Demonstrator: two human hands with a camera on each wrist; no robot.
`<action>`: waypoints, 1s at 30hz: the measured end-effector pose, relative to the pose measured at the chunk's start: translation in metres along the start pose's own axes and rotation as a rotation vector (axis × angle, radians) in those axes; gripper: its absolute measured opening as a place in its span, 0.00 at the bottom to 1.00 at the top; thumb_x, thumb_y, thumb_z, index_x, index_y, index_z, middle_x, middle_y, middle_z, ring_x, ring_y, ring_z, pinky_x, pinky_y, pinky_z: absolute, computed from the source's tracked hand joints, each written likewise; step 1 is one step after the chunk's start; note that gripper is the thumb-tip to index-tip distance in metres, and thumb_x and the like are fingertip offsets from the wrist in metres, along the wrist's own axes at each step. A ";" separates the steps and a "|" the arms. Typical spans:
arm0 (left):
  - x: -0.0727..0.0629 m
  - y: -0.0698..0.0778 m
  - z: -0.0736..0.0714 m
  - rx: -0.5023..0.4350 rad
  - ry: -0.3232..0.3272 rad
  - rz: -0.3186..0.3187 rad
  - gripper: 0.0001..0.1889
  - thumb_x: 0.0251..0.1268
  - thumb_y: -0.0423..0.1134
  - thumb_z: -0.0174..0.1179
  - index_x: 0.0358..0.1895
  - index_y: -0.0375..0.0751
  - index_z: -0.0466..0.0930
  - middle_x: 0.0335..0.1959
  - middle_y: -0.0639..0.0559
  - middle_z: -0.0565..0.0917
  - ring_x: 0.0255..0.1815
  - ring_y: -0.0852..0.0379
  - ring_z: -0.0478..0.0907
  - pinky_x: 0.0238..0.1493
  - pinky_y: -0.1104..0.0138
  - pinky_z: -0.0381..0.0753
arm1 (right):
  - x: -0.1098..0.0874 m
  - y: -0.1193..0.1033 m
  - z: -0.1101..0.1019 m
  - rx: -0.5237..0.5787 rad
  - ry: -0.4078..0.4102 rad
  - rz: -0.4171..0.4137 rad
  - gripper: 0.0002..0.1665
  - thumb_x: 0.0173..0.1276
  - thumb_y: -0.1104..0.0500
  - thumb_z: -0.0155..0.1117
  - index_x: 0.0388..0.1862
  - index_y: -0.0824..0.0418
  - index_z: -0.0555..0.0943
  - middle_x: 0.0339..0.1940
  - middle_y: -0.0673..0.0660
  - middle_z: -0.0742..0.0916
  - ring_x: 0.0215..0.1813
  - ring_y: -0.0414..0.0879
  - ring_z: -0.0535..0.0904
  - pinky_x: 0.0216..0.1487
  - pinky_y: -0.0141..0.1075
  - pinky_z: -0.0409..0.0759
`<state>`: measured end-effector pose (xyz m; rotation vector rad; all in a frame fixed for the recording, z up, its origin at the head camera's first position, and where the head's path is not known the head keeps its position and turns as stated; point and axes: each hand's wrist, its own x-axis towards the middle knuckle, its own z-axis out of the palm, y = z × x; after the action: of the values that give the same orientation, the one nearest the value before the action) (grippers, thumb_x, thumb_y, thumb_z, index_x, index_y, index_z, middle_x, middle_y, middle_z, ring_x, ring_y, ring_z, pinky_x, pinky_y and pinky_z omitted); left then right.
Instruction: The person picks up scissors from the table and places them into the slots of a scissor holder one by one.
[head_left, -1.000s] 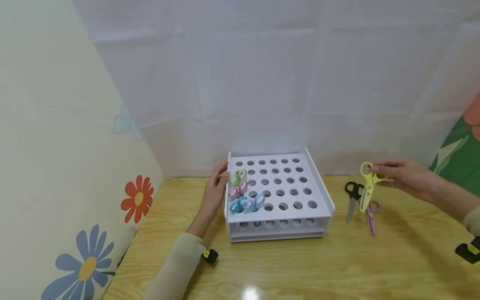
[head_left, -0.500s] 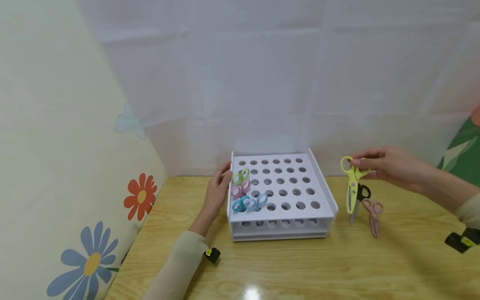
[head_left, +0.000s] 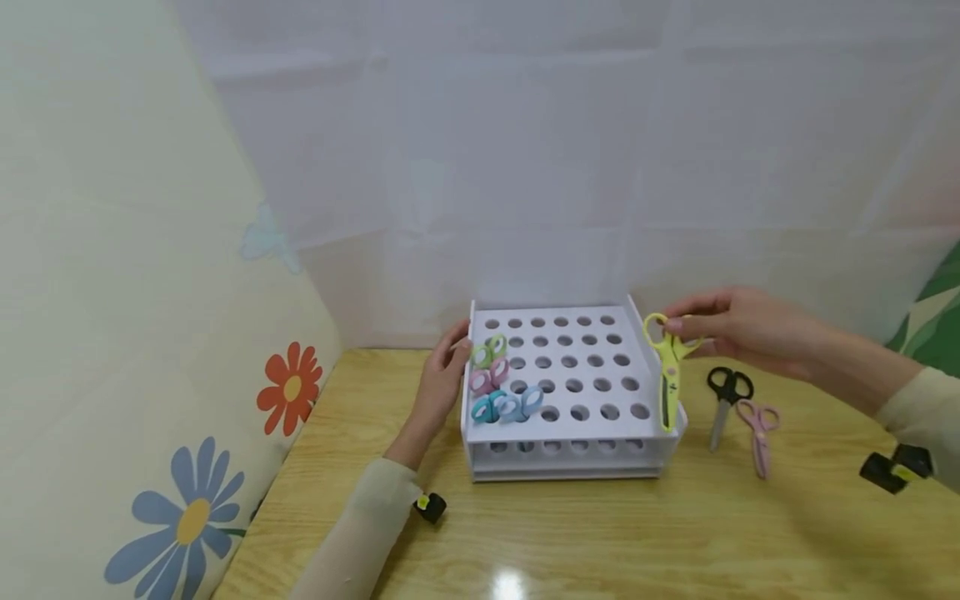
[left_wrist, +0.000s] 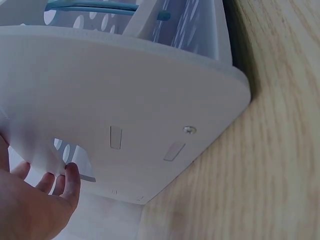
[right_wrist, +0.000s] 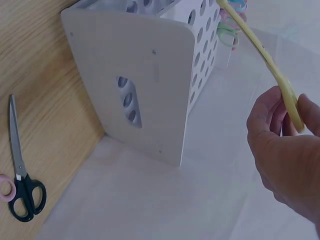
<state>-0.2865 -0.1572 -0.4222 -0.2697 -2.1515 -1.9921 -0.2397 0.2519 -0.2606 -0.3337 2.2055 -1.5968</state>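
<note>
A white rack (head_left: 562, 429) with rows of round holes stands on the table. My left hand (head_left: 437, 379) holds its left side panel, fingertips by the handle cutout in the left wrist view. Yellow scissors (head_left: 670, 371) are pinched by their handles in my right hand (head_left: 750, 329), blades pointing down, overlapping the rack's right panel in the head view. Along the rack's left side, green scissors (head_left: 480, 356), pink scissors (head_left: 482, 382), teal scissors (head_left: 483, 408) and light blue scissors (head_left: 531, 402) sit in holes, handles up.
To the right of the rack, black-handled scissors (head_left: 723, 396) and another pink pair of scissors (head_left: 761, 429) lie on the wooden table (head_left: 600, 533). A white cloth (head_left: 525, 167) hangs behind, and a flower-patterned wall panel (head_left: 150, 292) stands at the left.
My right hand has carried the yellow scissors left, from above the black and pink pairs to the rack's right side. The left hand has stayed at the rack's left panel.
</note>
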 end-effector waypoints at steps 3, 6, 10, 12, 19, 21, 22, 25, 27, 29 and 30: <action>-0.001 0.001 -0.001 -0.004 0.000 0.006 0.25 0.80 0.52 0.52 0.75 0.54 0.69 0.71 0.54 0.71 0.67 0.51 0.71 0.65 0.50 0.72 | 0.008 -0.004 0.005 0.011 -0.026 0.015 0.32 0.75 0.54 0.66 0.67 0.74 0.72 0.64 0.67 0.78 0.61 0.58 0.79 0.59 0.49 0.79; -0.002 0.000 -0.001 -0.003 -0.002 0.006 0.25 0.80 0.53 0.53 0.75 0.55 0.70 0.71 0.55 0.71 0.67 0.51 0.71 0.65 0.51 0.72 | 0.016 -0.008 0.010 0.033 -0.039 0.025 0.33 0.75 0.54 0.66 0.68 0.75 0.70 0.65 0.69 0.77 0.61 0.58 0.79 0.61 0.50 0.77; -0.003 -0.001 0.000 -0.002 -0.002 0.001 0.25 0.79 0.54 0.54 0.74 0.57 0.70 0.70 0.57 0.72 0.66 0.52 0.72 0.65 0.53 0.72 | 0.025 -0.013 0.015 0.074 -0.050 0.016 0.32 0.75 0.55 0.66 0.67 0.75 0.71 0.64 0.69 0.78 0.60 0.57 0.80 0.63 0.51 0.75; -0.003 -0.001 0.002 -0.004 -0.005 0.000 0.24 0.80 0.53 0.53 0.74 0.58 0.70 0.70 0.57 0.72 0.67 0.52 0.72 0.65 0.53 0.72 | 0.030 -0.015 0.017 0.087 -0.049 0.004 0.31 0.75 0.56 0.66 0.66 0.75 0.72 0.63 0.68 0.79 0.60 0.57 0.80 0.63 0.52 0.75; -0.005 0.004 0.006 0.006 -0.009 -0.010 0.23 0.80 0.52 0.52 0.74 0.58 0.71 0.70 0.56 0.72 0.67 0.52 0.72 0.66 0.54 0.72 | 0.043 -0.022 0.021 0.073 -0.058 -0.016 0.32 0.75 0.56 0.66 0.68 0.74 0.70 0.65 0.71 0.77 0.61 0.59 0.79 0.62 0.49 0.76; -0.006 0.005 0.006 0.004 -0.011 -0.012 0.24 0.80 0.53 0.53 0.74 0.59 0.70 0.70 0.56 0.72 0.67 0.52 0.71 0.66 0.55 0.72 | 0.049 -0.022 0.024 0.080 -0.064 -0.015 0.32 0.75 0.57 0.65 0.69 0.75 0.69 0.65 0.71 0.76 0.61 0.59 0.78 0.61 0.48 0.77; -0.006 0.006 0.006 0.000 -0.016 -0.013 0.24 0.80 0.54 0.53 0.74 0.58 0.70 0.70 0.56 0.72 0.67 0.52 0.71 0.66 0.55 0.71 | 0.051 -0.022 0.026 0.089 -0.066 -0.012 0.32 0.76 0.57 0.65 0.69 0.75 0.69 0.64 0.70 0.76 0.61 0.59 0.78 0.61 0.48 0.77; -0.009 0.010 0.005 0.000 -0.019 -0.018 0.24 0.81 0.52 0.52 0.75 0.56 0.69 0.71 0.54 0.71 0.68 0.51 0.70 0.67 0.55 0.70 | 0.059 -0.022 0.033 0.126 -0.078 -0.007 0.31 0.76 0.60 0.63 0.70 0.76 0.67 0.65 0.71 0.75 0.61 0.60 0.78 0.62 0.49 0.77; -0.009 0.010 0.004 0.001 -0.016 -0.024 0.24 0.80 0.52 0.52 0.75 0.57 0.69 0.71 0.55 0.71 0.68 0.52 0.70 0.67 0.56 0.70 | 0.064 -0.021 0.039 0.151 -0.081 0.000 0.30 0.77 0.61 0.62 0.70 0.76 0.67 0.65 0.72 0.75 0.60 0.60 0.79 0.61 0.49 0.77; -0.010 0.010 0.004 0.005 -0.010 -0.034 0.23 0.80 0.52 0.52 0.74 0.59 0.70 0.71 0.56 0.71 0.68 0.53 0.70 0.67 0.56 0.70 | 0.068 -0.020 0.043 0.165 -0.087 0.001 0.31 0.77 0.61 0.61 0.71 0.76 0.66 0.66 0.72 0.75 0.60 0.60 0.79 0.62 0.50 0.76; -0.009 0.005 0.004 0.005 -0.006 -0.032 0.23 0.80 0.54 0.52 0.73 0.61 0.70 0.70 0.58 0.72 0.67 0.54 0.71 0.66 0.56 0.71 | 0.070 -0.020 0.045 0.171 -0.089 0.002 0.31 0.77 0.61 0.61 0.71 0.76 0.66 0.66 0.73 0.75 0.60 0.59 0.79 0.63 0.50 0.76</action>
<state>-0.2764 -0.1528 -0.4199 -0.2424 -2.1771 -2.0053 -0.2824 0.1782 -0.2663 -0.3457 1.9876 -1.7212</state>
